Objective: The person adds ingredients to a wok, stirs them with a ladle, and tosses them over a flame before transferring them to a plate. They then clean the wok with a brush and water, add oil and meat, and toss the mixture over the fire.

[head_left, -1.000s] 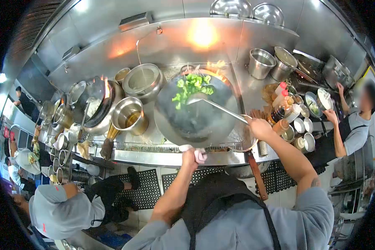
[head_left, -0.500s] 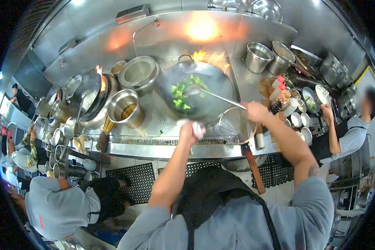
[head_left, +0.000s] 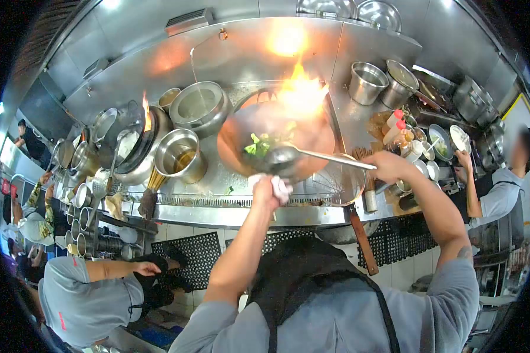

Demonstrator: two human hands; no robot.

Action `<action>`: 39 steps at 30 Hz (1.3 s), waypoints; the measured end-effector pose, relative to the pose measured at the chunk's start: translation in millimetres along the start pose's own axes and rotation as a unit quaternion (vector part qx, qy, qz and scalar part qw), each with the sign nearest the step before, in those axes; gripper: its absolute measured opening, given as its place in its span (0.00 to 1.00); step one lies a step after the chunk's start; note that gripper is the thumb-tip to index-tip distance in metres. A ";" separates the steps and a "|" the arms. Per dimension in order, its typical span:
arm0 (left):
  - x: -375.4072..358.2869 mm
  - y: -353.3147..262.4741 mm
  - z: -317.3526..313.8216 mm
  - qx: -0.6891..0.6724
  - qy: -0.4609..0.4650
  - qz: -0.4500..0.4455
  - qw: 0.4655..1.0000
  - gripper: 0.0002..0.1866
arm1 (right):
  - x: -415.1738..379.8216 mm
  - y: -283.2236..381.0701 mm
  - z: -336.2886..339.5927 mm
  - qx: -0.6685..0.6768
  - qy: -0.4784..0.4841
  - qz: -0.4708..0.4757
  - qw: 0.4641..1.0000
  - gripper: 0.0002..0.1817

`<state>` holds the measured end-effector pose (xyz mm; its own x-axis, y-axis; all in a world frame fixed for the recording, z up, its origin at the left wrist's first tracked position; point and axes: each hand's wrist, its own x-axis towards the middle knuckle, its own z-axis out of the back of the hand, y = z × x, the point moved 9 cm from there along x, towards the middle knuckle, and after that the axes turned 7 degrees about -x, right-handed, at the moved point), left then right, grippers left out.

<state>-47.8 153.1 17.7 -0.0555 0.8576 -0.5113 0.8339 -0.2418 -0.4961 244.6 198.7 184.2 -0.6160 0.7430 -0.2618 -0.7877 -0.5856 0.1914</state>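
My left hand (head_left: 266, 193) is closed round a white cloth (head_left: 281, 189) at the near rim of a large wok (head_left: 229, 138). Green vegetables (head_left: 257, 144) lie inside the wok, left of a metal ladle (head_left: 282, 155). The ladle's long handle runs right into my right hand (head_left: 388, 166), whose fingers are wrapped round its end. Tall flames (head_left: 303, 91) rise at the wok's far right side. Whether the cloth covers a wok handle is hidden.
A steel pot (head_left: 179, 154) of brown liquid and a strainer pot (head_left: 199, 105) stand left of the wok. A wire strainer (head_left: 353, 191) lies at front right. Sauce bottles (head_left: 393, 130) stand farther right; co-workers (head_left: 91, 294) flank both sides.
The flames have grown much larger. My right hand has moved right and slightly down, drawing the ladle toward the wok's near side. The wok has tilted, and the left co-worker's arm now reaches out.
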 end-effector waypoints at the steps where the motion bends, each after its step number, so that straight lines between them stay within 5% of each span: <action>1: 7.5 -8.6 -9.0 0.001 0.002 0.011 1.000 0.09 | 7.2 -3.1 -0.5 -0.002 0.006 0.007 1.000 0.19; 2: 47.6 -3.4 -5.3 -0.015 0.059 0.047 0.997 0.08 | 19.8 3.2 0.5 -0.054 0.018 0.019 0.998 0.20; 3: 56.9 -10.5 -7.9 -0.002 0.005 -0.018 1.000 0.08 | 27.1 4.0 -8.2 -0.065 0.013 -0.012 0.998 0.20; 8: 15.4 58.6 71.8 -0.007 0.026 -0.001 1.000 0.14 | 51.4 -13.1 -50.6 -0.158 -0.083 -0.106 0.978 0.25; 18: 64.4 -5.2 -0.8 0.013 -0.009 -0.049 0.999 0.08 | -39.9 8.9 -65.9 0.089 -0.175 -0.190 0.962 0.21; 24: 115.8 -1.1 18.1 0.020 0.002 -0.017 1.000 0.11 | 71.6 -26.0 -60.0 0.099 -0.218 -0.208 0.949 0.17; 30: 123.4 -3.8 22.8 0.038 0.006 0.007 0.999 0.11 | 173.9 -25.8 -83.3 0.155 -0.113 -0.224 0.956 0.19; 32: 118.2 -7.7 23.1 0.055 0.002 0.012 0.998 0.11 | 170.2 -17.8 -85.6 0.213 -0.047 -0.218 0.951 0.19; 34: 105.1 -14.1 20.4 0.082 -0.008 0.015 0.997 0.11 | 132.2 9.2 -51.3 0.122 -0.126 -0.164 0.971 0.21; 39: 63.8 -34.5 48.2 -0.027 0.071 0.018 0.997 0.14 | 40.8 28.4 -25.8 0.041 -0.082 -0.184 0.979 0.24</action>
<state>-106.5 194.3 -31.6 0.0491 0.9052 -0.4220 0.8630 -0.2512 -0.4384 197.4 204.0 154.5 -0.2779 0.9449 -0.1731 -0.9508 -0.2449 0.1897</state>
